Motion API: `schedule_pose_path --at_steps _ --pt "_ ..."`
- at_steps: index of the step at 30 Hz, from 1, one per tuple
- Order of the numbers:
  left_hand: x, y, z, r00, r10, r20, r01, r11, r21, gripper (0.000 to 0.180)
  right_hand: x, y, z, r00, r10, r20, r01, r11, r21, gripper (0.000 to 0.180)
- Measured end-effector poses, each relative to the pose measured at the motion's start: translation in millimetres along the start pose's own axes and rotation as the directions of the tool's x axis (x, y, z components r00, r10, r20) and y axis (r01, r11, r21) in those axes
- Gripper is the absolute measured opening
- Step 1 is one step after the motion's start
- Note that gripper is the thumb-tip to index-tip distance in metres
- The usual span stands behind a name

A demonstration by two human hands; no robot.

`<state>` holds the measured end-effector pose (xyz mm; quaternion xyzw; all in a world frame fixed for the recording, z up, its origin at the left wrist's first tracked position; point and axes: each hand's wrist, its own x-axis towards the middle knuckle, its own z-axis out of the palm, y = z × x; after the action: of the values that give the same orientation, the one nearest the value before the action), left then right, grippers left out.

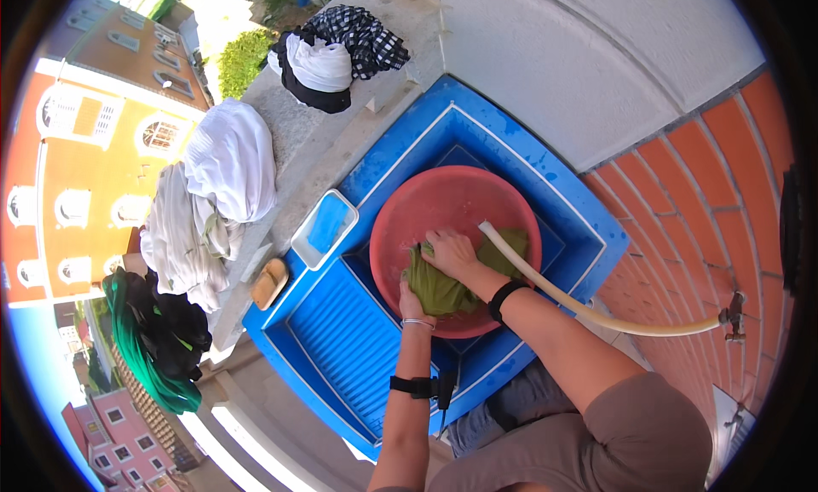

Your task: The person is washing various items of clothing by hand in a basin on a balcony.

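An olive-green cloth [439, 289] lies bunched in a round red basin [503, 189] that holds water. My left hand [411, 303] grips the cloth's left edge, close to the basin's rim. From above, my right hand [452, 255] presses on the cloth with its fingers curled over a fold. More of the same green fabric spreads to the right, past my right wrist. A cream hose [579, 307] ends above the basin, just right of my right hand; whether water runs from it I cannot make out.
The basin stands in a blue washing sink with a ribbed board [345, 339]. A white tray [325, 228] with a blue piece and a brush [269, 283] sit along the left edge. Piled clothes [230, 160] cover the ledge. The hose joins a tap [733, 316] on the brick wall.
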<state>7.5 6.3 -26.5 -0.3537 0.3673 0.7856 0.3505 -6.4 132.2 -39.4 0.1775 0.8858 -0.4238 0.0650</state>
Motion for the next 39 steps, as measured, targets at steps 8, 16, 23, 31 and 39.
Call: schedule_pose_path --at_steps 8,16,23,31,39 --pt "13.1 -7.2 -50.8 0.702 0.645 0.301 -0.174 -0.255 0.951 0.071 -20.6 9.1 -1.7 0.997 0.0 0.082 0.037 0.896 -0.443 0.074" --pt "64.3 -20.2 -50.2 0.883 0.443 0.154 -0.221 0.103 0.97 0.071 14.8 100.4 51.3 0.985 -0.038 0.17 0.075 0.974 -0.216 0.057" --pt "66.7 11.4 -52.5 0.584 -0.024 0.811 0.296 0.937 -0.185 0.058 -67.4 -52.6 -19.2 0.949 -0.311 -0.046 0.311 0.907 0.283 0.027" --pt "43.6 -9.5 -30.2 0.971 -0.072 0.228 0.085 0.995 -0.044 0.054 -67.6 -47.0 1.6 0.867 -0.402 -0.294 0.425 0.905 0.016 0.022" --pt "0.7 14.1 5.0 0.993 -0.018 -0.113 0.049 0.958 0.282 0.047 -4.0 -5.3 -3.9 0.981 -0.191 -0.028 0.184 0.968 -0.17 0.025"
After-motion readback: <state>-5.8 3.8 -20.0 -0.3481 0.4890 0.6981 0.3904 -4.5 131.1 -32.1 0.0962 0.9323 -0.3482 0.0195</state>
